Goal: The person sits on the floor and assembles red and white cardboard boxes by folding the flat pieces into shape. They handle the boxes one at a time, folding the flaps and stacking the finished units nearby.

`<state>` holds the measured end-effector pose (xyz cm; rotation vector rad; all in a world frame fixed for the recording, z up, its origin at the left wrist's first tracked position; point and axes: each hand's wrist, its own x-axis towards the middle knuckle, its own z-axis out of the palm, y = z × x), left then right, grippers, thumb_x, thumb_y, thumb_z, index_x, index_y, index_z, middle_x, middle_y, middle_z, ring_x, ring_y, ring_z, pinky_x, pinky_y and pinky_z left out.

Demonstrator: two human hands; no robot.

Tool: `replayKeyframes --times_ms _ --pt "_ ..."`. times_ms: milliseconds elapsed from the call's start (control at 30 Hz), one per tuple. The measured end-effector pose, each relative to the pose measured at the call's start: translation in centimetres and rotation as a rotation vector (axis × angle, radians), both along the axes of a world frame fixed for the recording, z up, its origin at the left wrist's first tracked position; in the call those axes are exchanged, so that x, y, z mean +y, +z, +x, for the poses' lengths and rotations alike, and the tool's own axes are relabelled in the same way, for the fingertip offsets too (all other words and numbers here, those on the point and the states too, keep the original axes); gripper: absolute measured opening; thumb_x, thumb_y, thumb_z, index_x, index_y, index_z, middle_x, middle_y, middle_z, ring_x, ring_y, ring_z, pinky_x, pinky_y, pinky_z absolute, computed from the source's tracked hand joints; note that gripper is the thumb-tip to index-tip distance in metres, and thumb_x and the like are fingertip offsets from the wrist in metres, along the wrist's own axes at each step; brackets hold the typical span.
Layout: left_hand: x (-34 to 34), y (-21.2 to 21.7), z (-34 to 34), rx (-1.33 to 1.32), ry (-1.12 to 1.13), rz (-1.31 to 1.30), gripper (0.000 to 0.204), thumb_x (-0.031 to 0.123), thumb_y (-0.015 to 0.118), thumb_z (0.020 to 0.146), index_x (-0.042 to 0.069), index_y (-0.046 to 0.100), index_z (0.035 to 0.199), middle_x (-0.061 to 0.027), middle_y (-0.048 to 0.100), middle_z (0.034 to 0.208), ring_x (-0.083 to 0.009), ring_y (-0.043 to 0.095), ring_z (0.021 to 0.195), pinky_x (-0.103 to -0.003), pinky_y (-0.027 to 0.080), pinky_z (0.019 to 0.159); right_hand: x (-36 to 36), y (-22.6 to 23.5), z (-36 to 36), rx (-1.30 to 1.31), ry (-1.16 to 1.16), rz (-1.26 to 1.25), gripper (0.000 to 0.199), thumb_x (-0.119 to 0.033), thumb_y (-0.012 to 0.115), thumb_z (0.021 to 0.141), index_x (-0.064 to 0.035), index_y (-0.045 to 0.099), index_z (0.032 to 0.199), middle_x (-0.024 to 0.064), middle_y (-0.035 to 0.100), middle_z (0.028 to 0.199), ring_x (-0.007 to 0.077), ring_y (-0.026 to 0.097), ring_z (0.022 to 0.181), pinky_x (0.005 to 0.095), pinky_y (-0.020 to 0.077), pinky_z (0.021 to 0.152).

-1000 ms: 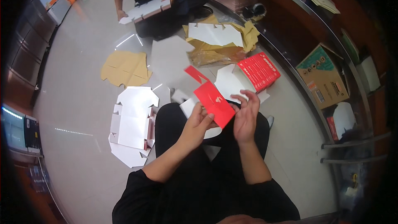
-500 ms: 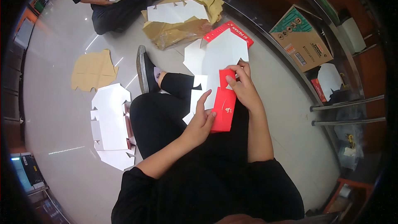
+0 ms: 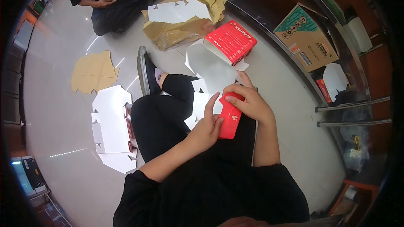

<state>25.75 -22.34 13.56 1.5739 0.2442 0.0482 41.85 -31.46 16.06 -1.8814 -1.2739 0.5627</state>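
A partly folded carton blank (image 3: 212,65), white inside and red outside, lies across my lap. My left hand (image 3: 206,129) grips its near red side panel (image 3: 229,122), thumb on the red face and index finger stretched up along the white inside. At that panel's far end, my right hand (image 3: 249,103) is bent over the folded red flap, its fingers curled on the upper edge. Part of the right fingers is hidden behind the card. Just beyond the blank a red box (image 3: 235,41) with white print rests on the floor.
Flat white blanks (image 3: 111,122) are stacked left of my leg, near a brown paper piece (image 3: 96,72). Ahead, torn brown wrapping (image 3: 181,31) holds more blanks. Another person (image 3: 113,10) sits at the far left holding a white sheet. A cardboard box (image 3: 309,38) stands at the right.
My right hand has moved nearer to me and folded the red end flap down. The blank's white far part has tilted and dropped, uncovering more of the red box behind it.
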Motion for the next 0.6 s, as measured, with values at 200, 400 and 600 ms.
replayKeyframes --times_ms 200,400,600 --pt "-0.4 0.3 -0.3 -0.066 0.064 -0.013 0.058 0.001 0.034 0.09 0.011 0.0 0.135 -0.0179 0.057 0.091 -0.014 0.055 0.076 -0.027 0.043 0.071 -0.3 0.6 0.4 0.069 0.056 0.045 0.015 -0.016 0.061 0.076 -0.0078 0.06 0.089 0.0146 0.039 0.119 0.0281 0.041 0.109 0.0355 0.0335 0.092" --pt "0.7 1.9 -0.1 -0.001 0.058 -0.036 0.054 0.003 0.034 0.091 0.011 0.003 0.135 -0.015 0.059 0.085 -0.0114 0.054 0.07 -0.025 0.044 0.065 -0.2 -0.4 -0.4 0.039 -0.189 0.124 0.015 -0.018 0.059 0.079 -0.0062 0.059 0.088 0.0151 0.04 0.117 0.0265 0.04 0.111 0.0329 0.03 0.094" --pt "0.7 2.1 0.0 0.009 0.045 -0.04 0.054 0.002 0.034 0.09 0.011 0.004 0.135 -0.0133 0.059 0.082 -0.0094 0.052 0.065 -0.024 0.042 0.063 0.2 -3.1 -0.4 0.54 -0.545 0.553 0.014 -0.02 0.057 0.082 -0.0067 0.058 0.086 0.0108 0.041 0.114 0.02 0.041 0.105 0.0308 0.0318 0.092"
